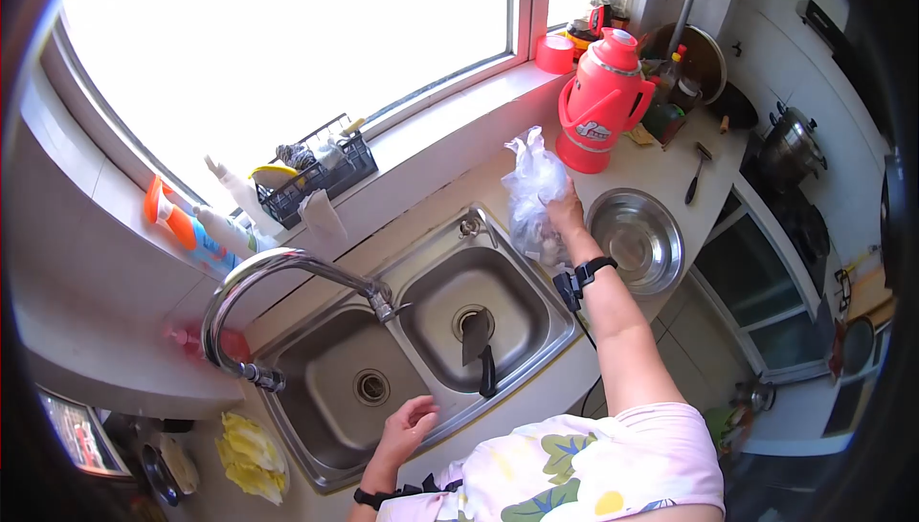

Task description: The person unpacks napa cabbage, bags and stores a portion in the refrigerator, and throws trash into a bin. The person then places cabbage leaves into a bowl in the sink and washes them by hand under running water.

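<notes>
My right hand (567, 211) is closed on a white plastic bag (532, 182) on the counter behind the sink's right corner. The bag's contents are blurred through the plastic. A steel bowl (636, 241) sits just right of that hand. My left hand (407, 426) hovers over the front edge of the double sink (321, 407), loosely curled, fingers apart, with nothing in it. In the right basin a cleaver (476, 338) lies across the drain, its black handle towards the front rim.
A red thermos (603, 101) stands behind the bag. The curved faucet (273, 264) arches over the left basin. Yellow-green cabbage leaves (251, 457) lie left of the sink. A black rack (316, 176) and spray bottles (177, 221) line the windowsill. A peeler-like tool (698, 174) lies near the stove.
</notes>
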Demonstrator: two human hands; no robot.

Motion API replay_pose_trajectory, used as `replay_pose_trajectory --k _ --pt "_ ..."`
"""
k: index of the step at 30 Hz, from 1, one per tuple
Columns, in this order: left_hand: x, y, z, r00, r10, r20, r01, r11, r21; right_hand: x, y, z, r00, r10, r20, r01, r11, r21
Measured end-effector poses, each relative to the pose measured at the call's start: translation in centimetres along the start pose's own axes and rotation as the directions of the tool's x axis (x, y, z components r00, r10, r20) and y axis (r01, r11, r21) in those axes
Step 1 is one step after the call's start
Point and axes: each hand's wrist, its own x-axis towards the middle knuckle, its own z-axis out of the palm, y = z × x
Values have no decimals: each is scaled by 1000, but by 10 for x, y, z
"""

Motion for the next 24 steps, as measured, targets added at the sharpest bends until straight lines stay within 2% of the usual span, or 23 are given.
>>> replay_pose_trajectory --k 1,2,3,4,6,7,8,9,10,11,12,13,14,15,16,17,19,21,22,23,24 --pt "-12 -10 -3 997 -46 -61 43 998 -46 -2 14 10 998 -60 13 61 955 -289" --pt "-20 -15 -4 988 -91 -123 79 992 -100 -5 16 18 991 -125 48 131 824 -551" --pt "-32 -22 -5 984 -104 -143 82 986 -147 -9 19 22 995 -95 34 93 732 -675" --pt "-40 -27 -6 976 -117 -185 85 981 -175 -2 25 26 997 -68 22 65 737 -672" --pt "-58 -39 -13 966 -192 -173 155 966 -204 11 21 24 996 8 87 48 782 -622" --pt "-66 -42 -17 962 -200 -186 158 963 -218 18 17 20 966 31 255 90 890 -447" --pt "-73 -43 -24 954 -212 -212 160 958 -238 35 53 31 980 22 198 105 784 -612" --pt "-81 -52 -31 948 -190 -255 122 958 -260 24 27 24 967 69 247 71 853 -518" --pt "-88 -62 -40 940 -164 -299 81 959 -270 39 58 24 954 -65 294 189 889 -416" --pt "-95 -71 -49 927 -145 -347 35 952 -303 55 106 18 895 -384 228 443 821 -361" --pt "-107 -79 -58 915 -118 -386 -14 947 -322 16 53 4 935 -263 236 314 926 -212" --pt "-122 -81 -69 882 -141 -450 -25 939 -344 10 56 -6 896 -401 190 442 840 -313" --pt "-134 -83 -80 831 -184 -525 -35 925 -379 -26 26 -15 901 -409 146 432 808 -401" --pt "-145 -85 -94 786 -219 -578 -45 912 -407 -48 27 -24 905 -395 157 423 870 -251" --pt "-158 -91 -111 696 -223 -682 -108 907 -407 -69 26 -29 912 -377 160 396 912 -109" --pt "-173 -100 -129 603 -227 -765 -167 902 -399 -101 11 -28 910 -381 162 401 909 -113" --pt "-200 -115 -174 262 -194 -945 -274 924 -266 -183 -25 -31 932 -265 246 273 962 3" --pt "-230 -129 -221 -86 115 -990 -29 993 118 -249 -53 -10 868 -332 369 355 935 6" --pt "-241 -134 -245 -192 169 -967 69 985 159 -286 -75 9 863 -272 425 267 961 73" --pt "-251 -140 -263 -288 229 -930 169 968 187 -320 -98 28 816 -289 500 339 941 -9" --pt "-261 -157 -277 -276 222 -935 155 971 185 -358 -123 52 768 -275 579 247 961 128"
